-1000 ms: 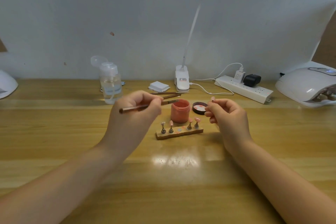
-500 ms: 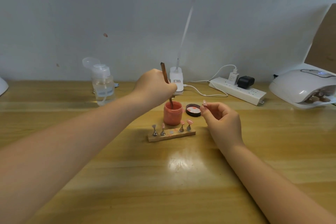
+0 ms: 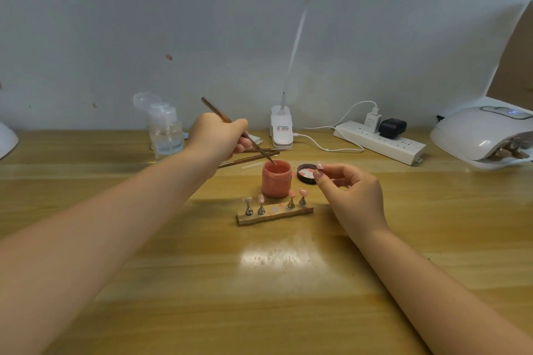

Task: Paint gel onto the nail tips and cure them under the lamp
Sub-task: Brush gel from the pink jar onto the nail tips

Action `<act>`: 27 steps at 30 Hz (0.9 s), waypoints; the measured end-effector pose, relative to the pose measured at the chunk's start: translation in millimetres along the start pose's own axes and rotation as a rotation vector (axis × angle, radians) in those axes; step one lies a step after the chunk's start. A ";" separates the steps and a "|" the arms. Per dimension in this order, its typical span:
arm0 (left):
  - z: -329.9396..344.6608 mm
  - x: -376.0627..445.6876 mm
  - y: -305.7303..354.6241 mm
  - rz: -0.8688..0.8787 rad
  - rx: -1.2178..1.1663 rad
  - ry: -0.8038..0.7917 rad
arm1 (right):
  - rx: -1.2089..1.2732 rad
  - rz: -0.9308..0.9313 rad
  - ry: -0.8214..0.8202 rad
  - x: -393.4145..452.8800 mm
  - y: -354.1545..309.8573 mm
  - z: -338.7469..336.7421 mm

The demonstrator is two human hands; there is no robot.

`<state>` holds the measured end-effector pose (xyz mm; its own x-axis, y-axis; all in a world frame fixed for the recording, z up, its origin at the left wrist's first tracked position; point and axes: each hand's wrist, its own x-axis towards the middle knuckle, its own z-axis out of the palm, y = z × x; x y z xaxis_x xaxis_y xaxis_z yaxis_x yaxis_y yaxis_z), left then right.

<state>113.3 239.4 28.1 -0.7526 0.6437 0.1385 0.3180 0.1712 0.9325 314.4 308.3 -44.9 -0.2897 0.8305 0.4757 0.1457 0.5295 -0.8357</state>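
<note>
My left hand grips a thin brown brush slanted down, its tip inside the open pink gel jar. My right hand pinches a small clear nail tip between thumb and forefinger, just right of the jar. In front of the jar lies a wooden holder with several metal stands; three carry pink tips, one a pale tip. The white curing lamp sits at the far right, with more stands visible in its opening.
The jar's black lid lies beside it. Spare brushes rest behind the jar. A clear pump bottle, a clip desk lamp base and a power strip line the wall. A white object sits at the left edge.
My left hand swung the brush from level over the holder to dip its tip into the gel jar, then tilted the handle back leftward. The right hand kept holding the tip.
</note>
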 end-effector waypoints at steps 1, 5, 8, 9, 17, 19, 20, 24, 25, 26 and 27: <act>-3.2 -0.1 -4.5 -0.033 -0.035 0.005 | -0.001 0.001 -0.001 0.1 -0.2 0.0; -13.3 0.8 -19.9 -0.120 -0.115 0.027 | -0.009 -0.001 -0.001 -0.5 -0.5 -0.4; -19.3 1.8 -26.0 -0.136 -0.187 0.047 | -0.017 -0.008 0.001 -0.5 -0.7 -0.1; -20.1 1.6 -27.3 -0.134 -0.225 0.039 | -0.019 -0.012 0.001 -0.3 -0.8 0.0; -26.3 -8.1 -39.0 -0.057 -0.260 0.009 | -0.014 -0.058 0.011 -3.4 -5.2 -0.3; -33.0 -16.0 -40.4 0.023 -0.290 0.013 | 0.013 -0.097 -0.002 -8.0 -10.8 4.6; -35.9 -22.5 -39.5 0.070 -0.327 -0.004 | 0.022 -0.118 -0.021 -11.2 -14.2 8.2; -41.6 -58.8 -35.9 0.356 -0.337 -0.034 | -0.023 -0.240 -0.093 -24.3 -22.5 19.9; -41.4 -69.5 -36.5 0.429 -0.325 -0.030 | -0.035 -0.257 -0.094 -25.6 -23.2 20.4; -40.5 -80.6 -37.6 0.486 -0.318 -0.041 | -0.044 -0.269 -0.090 -26.1 -23.1 20.2; -39.4 -91.0 -39.4 0.530 -0.294 -0.059 | -0.050 -0.278 -0.083 -26.4 -22.9 19.9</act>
<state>146.6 144.7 -8.1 -0.4990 0.6267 0.5985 0.4617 -0.3922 0.7956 299.9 270.9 -43.7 -0.4007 0.6366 0.6589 0.0955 0.7443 -0.6610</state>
